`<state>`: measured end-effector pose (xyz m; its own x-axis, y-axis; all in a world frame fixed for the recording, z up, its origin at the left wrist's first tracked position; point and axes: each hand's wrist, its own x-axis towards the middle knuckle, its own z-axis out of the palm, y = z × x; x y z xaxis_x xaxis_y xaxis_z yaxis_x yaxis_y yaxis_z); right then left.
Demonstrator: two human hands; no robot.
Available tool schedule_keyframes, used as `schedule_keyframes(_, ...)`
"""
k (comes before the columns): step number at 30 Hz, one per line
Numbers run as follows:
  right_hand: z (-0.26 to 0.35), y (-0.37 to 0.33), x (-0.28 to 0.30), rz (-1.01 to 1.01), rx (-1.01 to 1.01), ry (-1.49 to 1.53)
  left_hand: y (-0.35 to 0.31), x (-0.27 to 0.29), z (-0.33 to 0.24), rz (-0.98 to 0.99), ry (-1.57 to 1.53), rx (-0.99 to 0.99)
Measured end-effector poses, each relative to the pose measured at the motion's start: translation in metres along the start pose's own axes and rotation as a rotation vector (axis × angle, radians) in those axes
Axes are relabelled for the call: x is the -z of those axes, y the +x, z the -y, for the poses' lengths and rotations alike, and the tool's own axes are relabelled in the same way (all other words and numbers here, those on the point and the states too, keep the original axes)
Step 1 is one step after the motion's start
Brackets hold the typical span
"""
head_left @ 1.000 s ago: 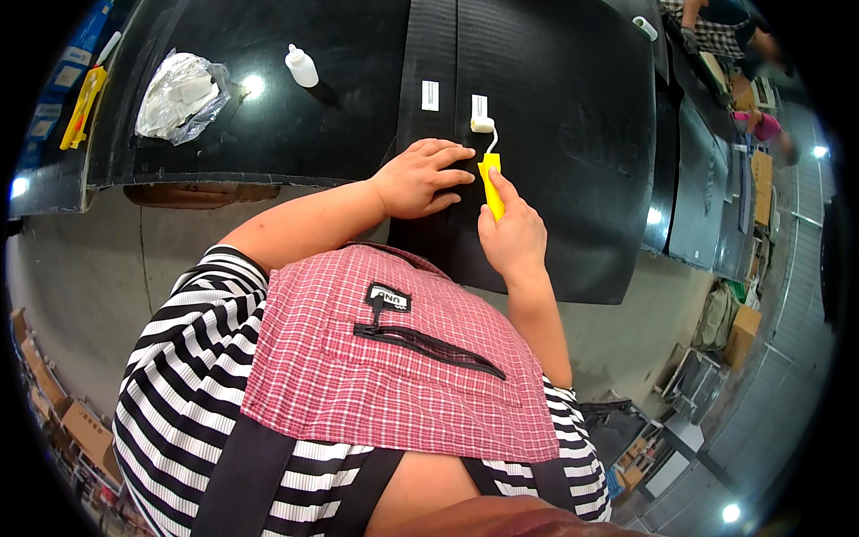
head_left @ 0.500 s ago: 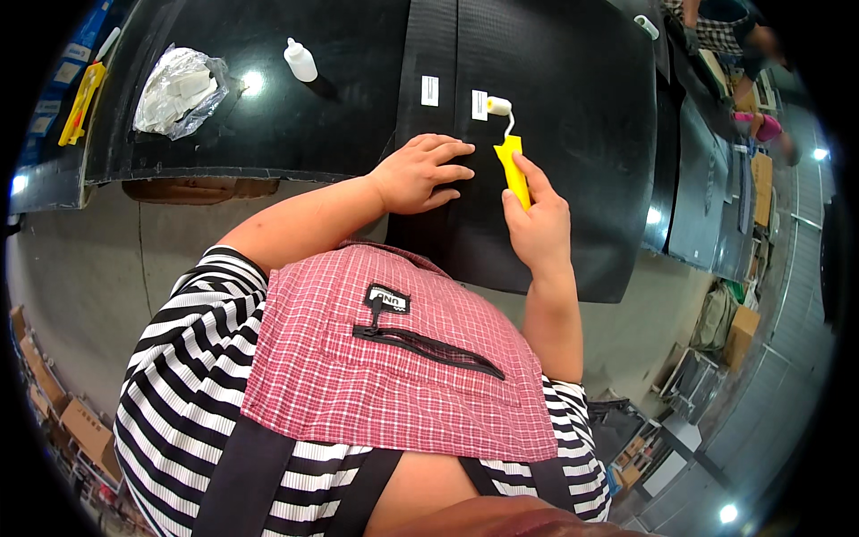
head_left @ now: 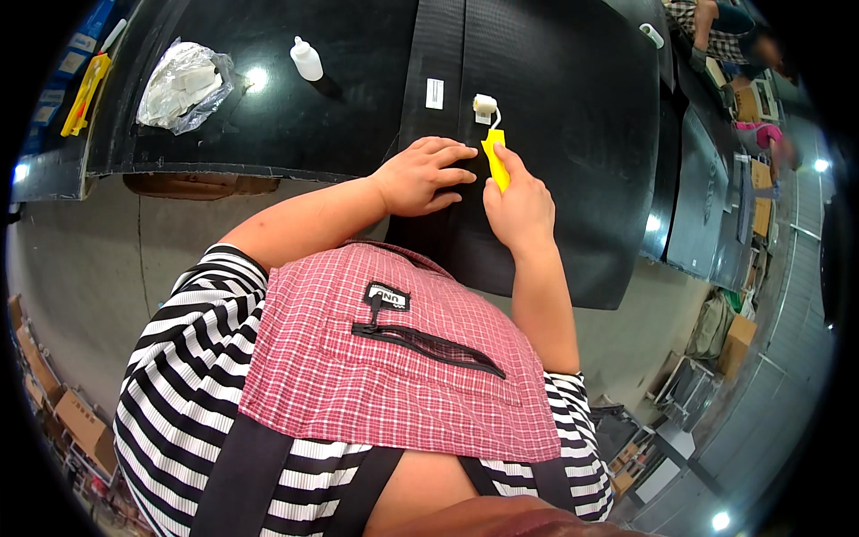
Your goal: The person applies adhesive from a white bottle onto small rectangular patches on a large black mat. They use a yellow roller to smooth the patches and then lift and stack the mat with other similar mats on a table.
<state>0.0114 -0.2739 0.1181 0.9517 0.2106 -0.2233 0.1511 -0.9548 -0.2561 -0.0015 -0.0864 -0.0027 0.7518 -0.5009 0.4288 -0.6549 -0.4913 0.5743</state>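
My right hand (head_left: 522, 199) is closed round the yellow handle of a small hand roller (head_left: 497, 161). Its white roller head lies over the upper part of a small white label (head_left: 482, 117) on a black sheet (head_left: 564, 179). To the left, another white label (head_left: 435, 94) sits on a narrow black strip beside a seam. My left hand (head_left: 425, 176) rests flat across that strip, fingers spread and pointing right, holding nothing. Its fingertips are just left of the roller's handle.
A white squeeze bottle (head_left: 306, 59) stands on the black table (head_left: 268, 134), right of a clear plastic bag (head_left: 183, 88) with white contents. A yellow-handled tool (head_left: 87, 94) lies at the far left. Another person (head_left: 716, 36) is at the upper right, near a white roll (head_left: 651, 36).
My right hand has moved left with the roller, whose head went from beside the right-hand label to on top of it. My left hand has stayed nearly still.
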Motion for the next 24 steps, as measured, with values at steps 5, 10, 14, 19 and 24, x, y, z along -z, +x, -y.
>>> schedule_keyframes(5, 0.009, 0.017, 0.014, 0.029, -0.019, 0.005, 0.0, 0.002, 0.0, -0.002, 0.028, -0.008)
schedule_keyframes(10, 0.014, 0.024, 0.018, 0.042, -0.044, -0.001, 0.0, 0.002, 0.0, 0.014, 0.034, -0.002)
schedule_keyframes(14, 0.002, 0.025, 0.017, -0.007, -0.02, 0.055, 0.002, 0.003, -0.003, 0.009, 0.03, -0.009)
schedule_keyframes(19, -0.011, 0.001, 0.021, -0.184, 0.009, 0.275, 0.0, 0.001, 0.0, -0.001, 0.004, -0.001)
schedule_keyframes(24, -0.011, -0.012, 0.011, -0.114, 0.014, 0.182, -0.002, 0.0, 0.0, -0.003, 0.016, -0.003)
